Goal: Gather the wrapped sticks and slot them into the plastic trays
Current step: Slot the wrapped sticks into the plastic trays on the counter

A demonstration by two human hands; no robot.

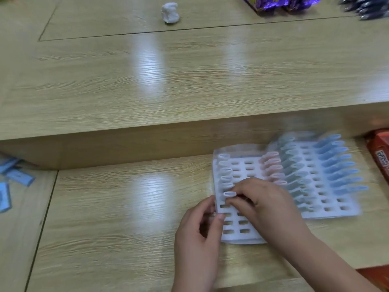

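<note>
The wrapped stick (229,194) being worked stands in the left column of the left tray (240,234), on the near tabletop (117,207). I see the right hand (267,199) pinching it with curled fingertips at its slot. The left hand (200,226) is curled, thumb on top, gripping that tray's left edge. I judge the task partly done: the right tray (328,209) carries blue rows, both trays show empty slots, and loose sticks (19,175) lie far left.
</note>
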